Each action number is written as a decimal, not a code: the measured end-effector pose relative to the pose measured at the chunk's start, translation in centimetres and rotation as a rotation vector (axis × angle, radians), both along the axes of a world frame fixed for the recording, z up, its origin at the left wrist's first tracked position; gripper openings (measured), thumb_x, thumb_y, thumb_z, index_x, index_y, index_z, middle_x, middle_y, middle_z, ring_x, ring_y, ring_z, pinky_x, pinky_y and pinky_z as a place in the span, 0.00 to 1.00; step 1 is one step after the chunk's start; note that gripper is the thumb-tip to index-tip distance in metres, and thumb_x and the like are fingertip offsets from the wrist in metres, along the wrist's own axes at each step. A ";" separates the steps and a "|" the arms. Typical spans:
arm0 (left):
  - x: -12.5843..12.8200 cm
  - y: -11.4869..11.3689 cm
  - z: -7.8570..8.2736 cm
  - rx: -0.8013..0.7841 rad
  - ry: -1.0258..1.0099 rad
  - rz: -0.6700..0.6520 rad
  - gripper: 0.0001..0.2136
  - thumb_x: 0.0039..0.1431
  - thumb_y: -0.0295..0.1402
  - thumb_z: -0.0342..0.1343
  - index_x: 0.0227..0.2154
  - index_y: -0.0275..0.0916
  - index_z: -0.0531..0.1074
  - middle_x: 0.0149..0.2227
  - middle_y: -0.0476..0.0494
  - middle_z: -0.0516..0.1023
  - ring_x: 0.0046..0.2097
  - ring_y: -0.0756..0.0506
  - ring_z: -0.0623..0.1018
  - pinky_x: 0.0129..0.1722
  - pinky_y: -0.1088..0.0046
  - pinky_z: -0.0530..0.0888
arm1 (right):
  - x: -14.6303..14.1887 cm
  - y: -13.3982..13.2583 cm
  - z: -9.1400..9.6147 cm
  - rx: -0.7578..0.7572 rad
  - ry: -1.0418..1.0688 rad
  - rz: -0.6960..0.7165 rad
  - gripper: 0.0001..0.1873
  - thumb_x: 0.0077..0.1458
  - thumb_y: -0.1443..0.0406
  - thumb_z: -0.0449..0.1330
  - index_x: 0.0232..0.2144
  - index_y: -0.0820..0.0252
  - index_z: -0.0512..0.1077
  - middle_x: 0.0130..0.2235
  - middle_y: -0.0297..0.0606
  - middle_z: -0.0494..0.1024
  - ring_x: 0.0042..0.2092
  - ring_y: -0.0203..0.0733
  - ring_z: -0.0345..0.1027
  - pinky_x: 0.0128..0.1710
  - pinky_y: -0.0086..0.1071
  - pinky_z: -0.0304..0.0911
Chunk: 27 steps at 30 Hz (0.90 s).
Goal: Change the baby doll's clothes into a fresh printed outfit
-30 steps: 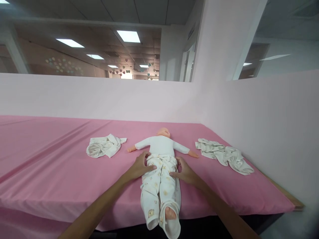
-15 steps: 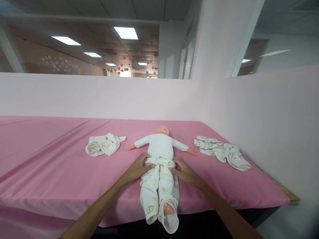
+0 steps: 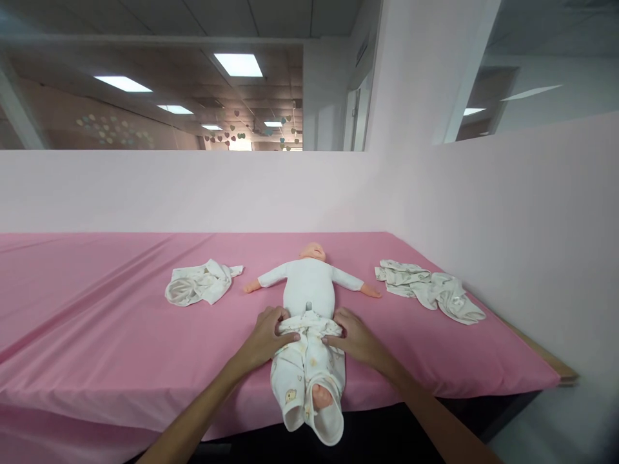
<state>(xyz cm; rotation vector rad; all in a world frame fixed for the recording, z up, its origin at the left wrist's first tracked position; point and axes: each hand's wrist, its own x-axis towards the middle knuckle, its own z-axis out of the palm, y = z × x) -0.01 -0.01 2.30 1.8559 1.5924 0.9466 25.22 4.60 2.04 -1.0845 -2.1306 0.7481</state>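
A baby doll [image 3: 309,283] in a white long-sleeved top lies on its back, arms spread, head toward the wall. White baby pants [image 3: 309,351] with a small printed pattern cover its legs, their bunched waistband just below the doll's belly. At the left side of that waistband my left hand [image 3: 271,332] is closed, thumb on top of the cloth. My right hand [image 3: 355,332] grips the opposite side in the same way. One of the doll's feet [image 3: 322,396] shows inside a leg opening; the other is hidden.
Pink cloth [image 3: 111,341] covers the table, whose front edge lies under the pants' legs. A crumpled white garment [image 3: 203,282] rests to the left. Another patterned garment [image 3: 430,290] lies to the right, near the side wall [image 3: 527,245].
Both hands have drawn the waistband down toward me, baring more of the doll's lower belly. The pants' legs bunch up more. The camera view has shifted slightly.
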 end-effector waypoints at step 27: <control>-0.1 -7.2 -3.3 0.002 -0.004 -0.165 0.53 0.41 0.42 0.69 0.68 0.55 0.42 0.68 0.44 0.49 0.66 0.32 0.57 0.63 0.55 0.63 | 0.6 -6.2 -1.3 -0.297 0.174 -0.034 0.25 0.51 0.61 0.63 0.52 0.50 0.66 0.53 0.40 0.70 0.55 0.50 0.63 0.54 0.44 0.61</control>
